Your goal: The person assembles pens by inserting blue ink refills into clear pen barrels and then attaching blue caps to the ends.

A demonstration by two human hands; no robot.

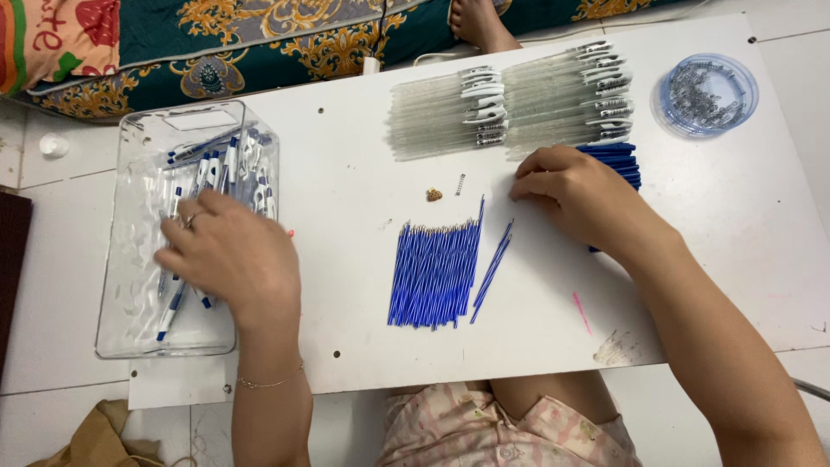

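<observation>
Finished blue-and-white ballpoint pens (212, 173) lie heaped in a clear plastic tub (130, 285) at the left edge of the white surface (346, 156); the left hand (229, 255) hovers over them, its grip loosely apart, clamped on nothing visible. The right hand (575, 195) rests fingers-down on a stack of dark blue pen parts (618, 160), grip curled, contents hidden. Blue ink refills (432, 272) lie between the hands.

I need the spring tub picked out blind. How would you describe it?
Start at the white board and go to its far right corner, beyond the rows of clear barrels. The tub sits there alone: round, shallow, bluish clear plastic, holding tiny metal springs. Everything nearby is long and thin.
</observation>
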